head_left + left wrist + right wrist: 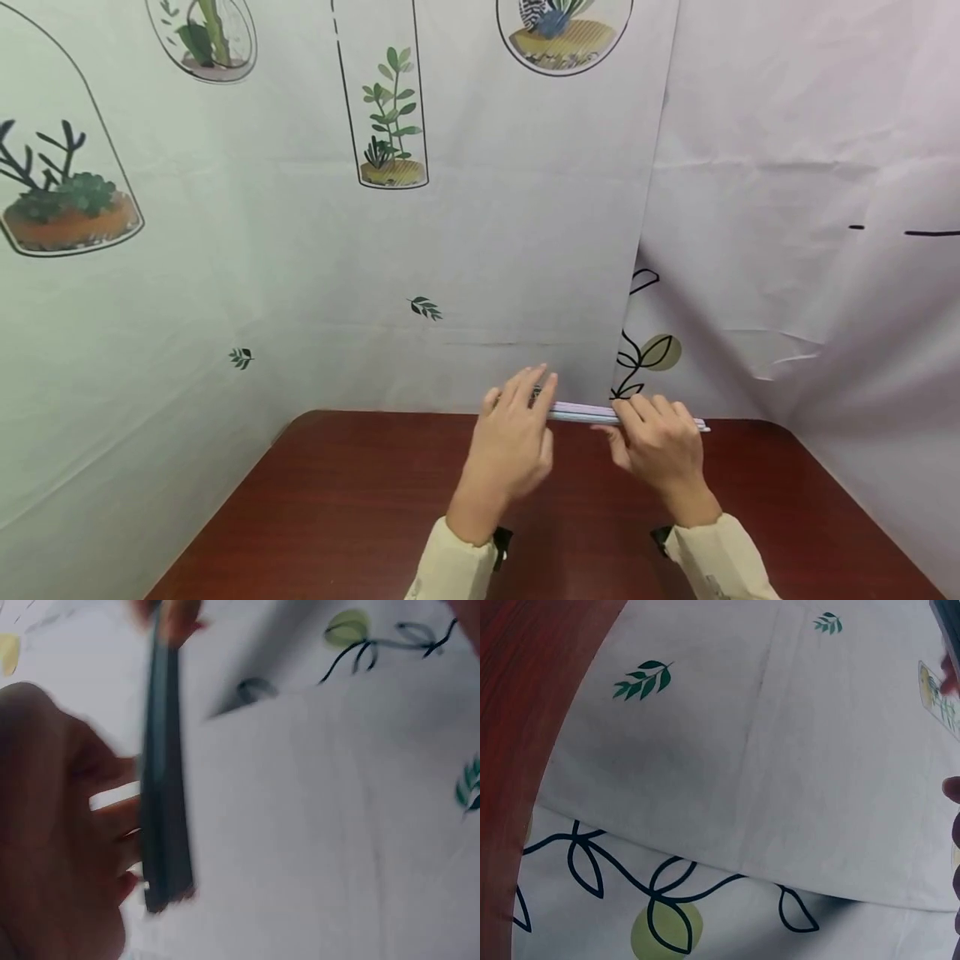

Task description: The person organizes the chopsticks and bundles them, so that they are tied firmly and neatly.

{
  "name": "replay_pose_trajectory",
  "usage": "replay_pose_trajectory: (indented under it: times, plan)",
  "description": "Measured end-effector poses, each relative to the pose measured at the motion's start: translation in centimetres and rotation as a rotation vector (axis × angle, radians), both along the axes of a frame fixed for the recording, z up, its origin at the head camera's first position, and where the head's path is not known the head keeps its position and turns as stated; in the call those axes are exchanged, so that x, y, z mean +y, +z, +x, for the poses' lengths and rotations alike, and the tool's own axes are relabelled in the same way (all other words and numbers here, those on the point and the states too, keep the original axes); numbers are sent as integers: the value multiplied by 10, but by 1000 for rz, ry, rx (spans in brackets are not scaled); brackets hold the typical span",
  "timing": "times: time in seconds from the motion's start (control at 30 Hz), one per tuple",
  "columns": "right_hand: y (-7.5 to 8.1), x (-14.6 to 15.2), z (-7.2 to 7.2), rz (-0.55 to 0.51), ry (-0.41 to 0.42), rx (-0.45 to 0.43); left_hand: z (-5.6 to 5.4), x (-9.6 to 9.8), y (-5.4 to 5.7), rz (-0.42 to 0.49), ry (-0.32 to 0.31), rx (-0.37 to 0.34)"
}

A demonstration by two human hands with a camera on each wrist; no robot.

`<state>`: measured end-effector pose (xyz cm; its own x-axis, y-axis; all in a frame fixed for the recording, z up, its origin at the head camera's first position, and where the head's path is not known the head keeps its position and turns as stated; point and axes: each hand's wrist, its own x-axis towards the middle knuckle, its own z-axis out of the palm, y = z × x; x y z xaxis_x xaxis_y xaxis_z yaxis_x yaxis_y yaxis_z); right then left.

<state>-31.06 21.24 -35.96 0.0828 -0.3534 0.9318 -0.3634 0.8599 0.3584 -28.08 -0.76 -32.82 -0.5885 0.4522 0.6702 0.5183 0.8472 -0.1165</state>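
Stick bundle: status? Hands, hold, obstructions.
Right hand gripping stick bundle. Left hand at its other end, fingers nearly straight. Bundle roughly level in head view. No obstruction visible between hands.

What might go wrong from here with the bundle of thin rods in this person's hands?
The bundle of thin rods might fan out: its ends beside the right hand look uneven. The left hand, fingers fairly straight, may let its end slip. A dropped rod might roll on the smooth table.

Screened-off nook, rm type unclear: plant-print cloth [300, 233] round reddish-brown tbl [352, 500].
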Motion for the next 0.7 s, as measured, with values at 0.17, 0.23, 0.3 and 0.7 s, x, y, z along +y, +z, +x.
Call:
replay_pose_trajectory:
  times: [0.17, 0.23, 0.3, 0.7]
  plan:
    - [4, -3, 4, -3, -16, 42, -8, 16, -18, 47, -18, 228]
    - [6, -5, 5, -3, -21, 70, -12, 19, -24, 72, 0, 265]
    - [7, -7, 5, -6, -25, 95, -15, 21, -28, 85, 22, 277]
    - [10, -7, 1, -89, -54, 164, -26, 28, -36, 107, 93, 357]
